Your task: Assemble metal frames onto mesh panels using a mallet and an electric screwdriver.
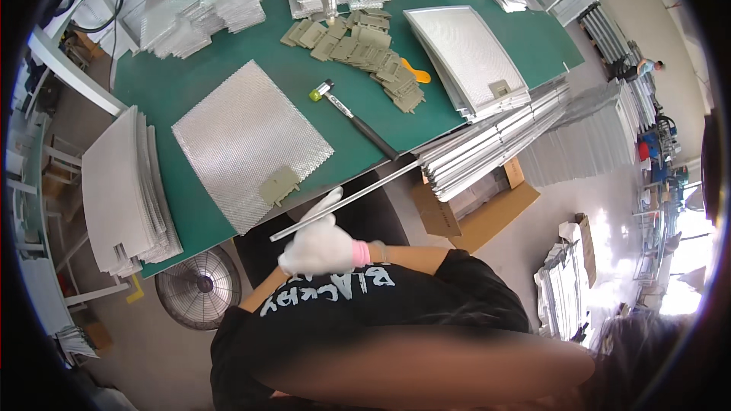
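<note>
In front of my body, at the table's near edge, my two white-gloved hands are close together and overlap. My right hand (pixel 329 242), with a pink cuff, is closed around a long thin metal strip (pixel 358 196) that slants up to the right. My left hand (pixel 292 260) is against it, its fingers mostly hidden. Just beyond lies a flat silver mesh panel (pixel 247 141), with an olive-green plastic plate (pixel 280 186) at its near corner. A hammer (pixel 354 118) with a black handle and a green-yellow tip rests to the right of the panel.
The green table (pixel 289 68) carries olive plastic plates (pixel 365 53), an orange tool (pixel 416 71), framed panels (pixel 468 53) and mesh stacks (pixel 202 0). Metal strips (pixel 495 137) are bundled at the right edge above a cardboard box (pixel 487 213). A fan (pixel 199 285) and panels (pixel 122 190) stand left.
</note>
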`<state>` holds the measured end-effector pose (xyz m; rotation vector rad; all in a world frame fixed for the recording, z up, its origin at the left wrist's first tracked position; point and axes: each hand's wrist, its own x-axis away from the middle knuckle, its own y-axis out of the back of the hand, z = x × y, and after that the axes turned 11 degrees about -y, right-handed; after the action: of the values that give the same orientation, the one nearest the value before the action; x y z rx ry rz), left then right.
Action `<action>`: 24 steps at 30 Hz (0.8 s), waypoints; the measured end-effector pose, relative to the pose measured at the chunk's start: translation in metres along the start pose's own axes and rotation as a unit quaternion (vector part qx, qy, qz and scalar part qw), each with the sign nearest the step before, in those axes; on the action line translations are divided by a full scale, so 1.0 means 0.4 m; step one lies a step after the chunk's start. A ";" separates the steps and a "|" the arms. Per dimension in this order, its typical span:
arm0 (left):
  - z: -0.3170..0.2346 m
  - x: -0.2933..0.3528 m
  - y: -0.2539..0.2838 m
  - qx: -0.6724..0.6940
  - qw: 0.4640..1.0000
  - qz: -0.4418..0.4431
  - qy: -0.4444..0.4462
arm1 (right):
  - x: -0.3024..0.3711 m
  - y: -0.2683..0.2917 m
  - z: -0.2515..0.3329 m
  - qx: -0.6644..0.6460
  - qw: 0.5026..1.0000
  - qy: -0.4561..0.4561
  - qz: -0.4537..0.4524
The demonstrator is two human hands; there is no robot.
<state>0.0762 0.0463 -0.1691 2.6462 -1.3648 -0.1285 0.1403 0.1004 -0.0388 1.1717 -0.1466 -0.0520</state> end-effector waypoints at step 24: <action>-0.064 0.065 0.340 0.164 0.980 -0.027 -0.113 | -0.058 0.174 -0.523 -0.857 0.334 -0.024 -0.391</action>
<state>-0.0138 -0.0497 -0.1191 3.0204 -1.4967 -0.2370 0.1447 0.3214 -0.0566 -1.0995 0.4258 -0.8903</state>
